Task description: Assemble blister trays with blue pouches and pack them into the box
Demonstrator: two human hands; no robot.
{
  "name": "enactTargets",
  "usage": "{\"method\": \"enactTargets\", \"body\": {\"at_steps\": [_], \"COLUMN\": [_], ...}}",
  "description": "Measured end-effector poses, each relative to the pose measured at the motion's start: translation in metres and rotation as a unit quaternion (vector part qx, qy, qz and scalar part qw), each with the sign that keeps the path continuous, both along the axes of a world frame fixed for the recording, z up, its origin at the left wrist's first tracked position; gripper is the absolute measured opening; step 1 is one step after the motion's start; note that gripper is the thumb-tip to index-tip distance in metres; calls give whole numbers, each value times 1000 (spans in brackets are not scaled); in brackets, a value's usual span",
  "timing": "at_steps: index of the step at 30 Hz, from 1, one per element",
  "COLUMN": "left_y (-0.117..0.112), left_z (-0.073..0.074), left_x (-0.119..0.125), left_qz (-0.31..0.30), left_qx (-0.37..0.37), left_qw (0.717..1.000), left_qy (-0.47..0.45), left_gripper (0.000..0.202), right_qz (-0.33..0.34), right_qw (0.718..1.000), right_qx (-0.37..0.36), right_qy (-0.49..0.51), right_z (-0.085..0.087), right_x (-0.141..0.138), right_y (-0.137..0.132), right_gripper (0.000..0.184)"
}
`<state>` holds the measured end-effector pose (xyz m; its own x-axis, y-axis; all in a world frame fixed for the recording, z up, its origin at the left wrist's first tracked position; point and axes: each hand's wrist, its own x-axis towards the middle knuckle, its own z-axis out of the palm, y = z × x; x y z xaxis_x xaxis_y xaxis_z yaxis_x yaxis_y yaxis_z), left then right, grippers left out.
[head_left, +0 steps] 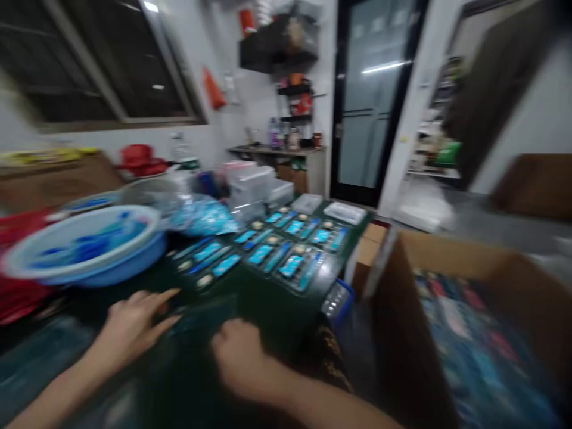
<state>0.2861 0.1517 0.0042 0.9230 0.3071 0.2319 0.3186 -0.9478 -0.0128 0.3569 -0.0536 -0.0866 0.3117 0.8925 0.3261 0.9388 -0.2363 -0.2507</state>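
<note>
My left hand (136, 319) is over the dark green table, its thumb and index finger stretched out and apart. To its right, my right hand (239, 351) is blurred, with its fingers curled; what they hold, if anything, is hidden. Between the hands lies a faint, clear plastic piece (203, 313), too blurred to make out fully. Beyond them, several clear trays (292, 266) stand in rows, holding bright blue packets, blue stick-like pieces and small cream-coloured pieces. A pale basin (147, 232) with blue pieces rests in a blue basin to the left.
A large cardboard box (411, 244) with filled packs stands at the right. A bag of light blue packets (205, 217) and clear plastic boxes (250, 185) sit at the table's back. Clear plastic (44, 351) lies at the left. A blue basket (339, 301) is beside the table.
</note>
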Motion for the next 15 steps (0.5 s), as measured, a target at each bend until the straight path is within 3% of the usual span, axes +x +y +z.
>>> {"method": "enactTargets", "body": {"at_steps": [4,8,11,15], "left_y": [10,-10,-35,-59], "left_z": [10,16,14,2], "left_x": [-54,-77,-78,-52], "left_qz": [4,14,-10,-47], "left_qx": [-75,-150,-191,-194], "left_qw": [995,982,972,961], "left_qy": [72,109,137,191], "left_gripper": [46,74,93,108], "right_qz": [-7,-2,16,41], "right_qw": [1000,1000,998,993], "right_qx": [1,27,68,112], "right_qy": [6,-4,-2,17], "right_z": [-3,-12,-17,-21], "right_x": [-1,1,6,11], "right_y": [-15,-40,-55,-64], "right_gripper": [12,19,23,27]}}
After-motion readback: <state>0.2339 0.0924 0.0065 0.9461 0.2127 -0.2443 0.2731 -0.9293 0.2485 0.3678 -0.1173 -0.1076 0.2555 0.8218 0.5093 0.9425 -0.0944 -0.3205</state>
